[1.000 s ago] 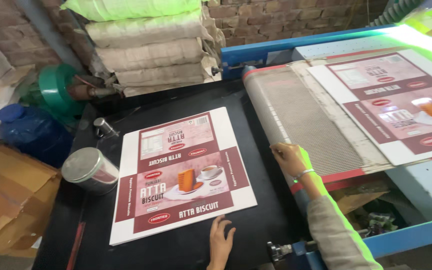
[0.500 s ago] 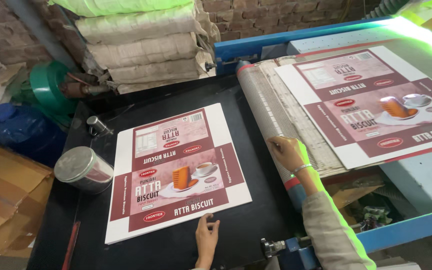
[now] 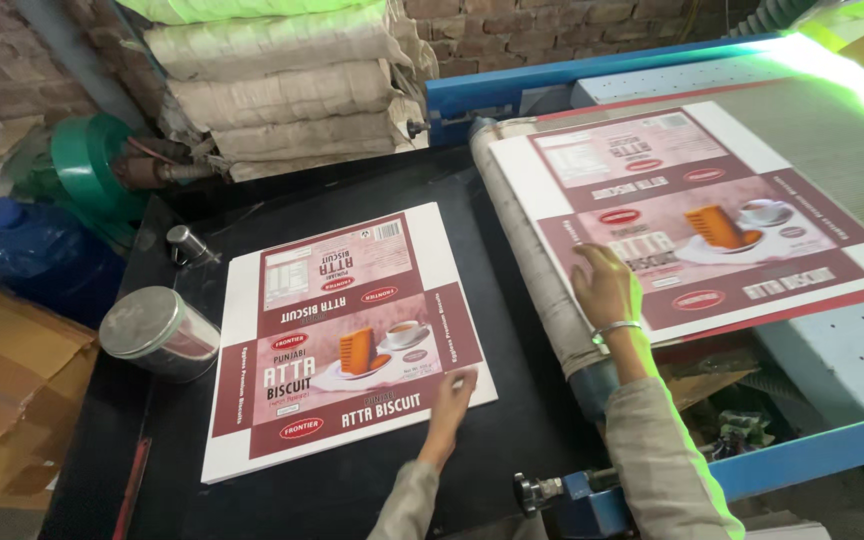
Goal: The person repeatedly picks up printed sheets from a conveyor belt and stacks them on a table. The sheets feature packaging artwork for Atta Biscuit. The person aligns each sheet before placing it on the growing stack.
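One maroon-and-white printed carton sheet (image 3: 347, 335) stacked on black tabletop (image 3: 512, 400); left hand (image 3: 452, 392) flat on its 4 o'clock edge. Right hand (image 3: 604, 288), open, rests on next printed sheet (image 3: 697, 215) leaving the conveyor roller (image 3: 532, 270); not yet stacked.

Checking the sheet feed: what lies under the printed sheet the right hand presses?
Under the printed sheet at the right hand: a grey roller and conveyor belt. The covered belt beneath cannot be seen.

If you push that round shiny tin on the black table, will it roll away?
Probably yes. The tin looks round and seems to lie tilted on its side on the black table, so a nudge could send it rolling, likely in a curve. Its smooth metal may feel slippery. It sits apart from the printed cardboard sheet that the left hand touches, so nothing close blocks it.
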